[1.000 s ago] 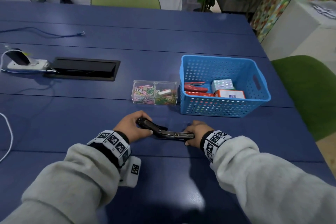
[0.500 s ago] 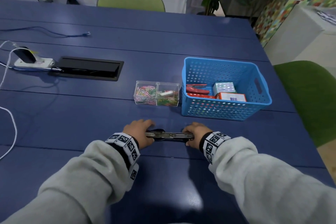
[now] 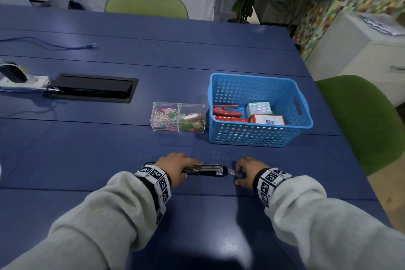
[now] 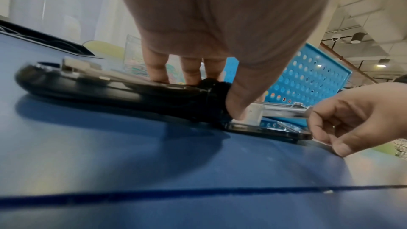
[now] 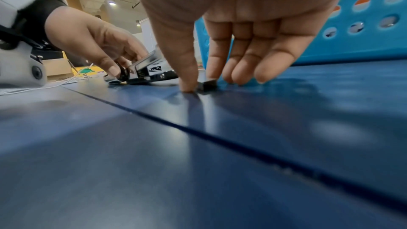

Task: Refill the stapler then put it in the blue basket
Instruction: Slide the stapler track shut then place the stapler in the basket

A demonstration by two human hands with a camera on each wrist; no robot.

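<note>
A black stapler (image 3: 205, 170) lies swung open flat on the blue table (image 3: 87, 155), its metal magazine (image 4: 279, 109) facing up. My left hand (image 3: 175, 167) grips it at the hinge, thumb on the near side and fingers on the far side. Just right of the stapler's tip, my right hand (image 3: 245, 171) pinches a short strip of staples (image 5: 207, 84) between thumb and forefinger, low on the table. The blue basket (image 3: 258, 138) stands a short way behind the hands, to the right.
In the basket lie a red stapler (image 3: 226, 112) and small boxes (image 3: 267, 119). A clear box of coloured paper clips (image 3: 178, 116) stands left of it. A black cable hatch (image 3: 94, 87) and a power strip (image 3: 24, 81) are far left; a green chair (image 3: 361, 120) stands at the right.
The stapler's raised top was laid down flat to the left. My right hand left the stapler's end, slid a little right, and now pinches the staple strip.
</note>
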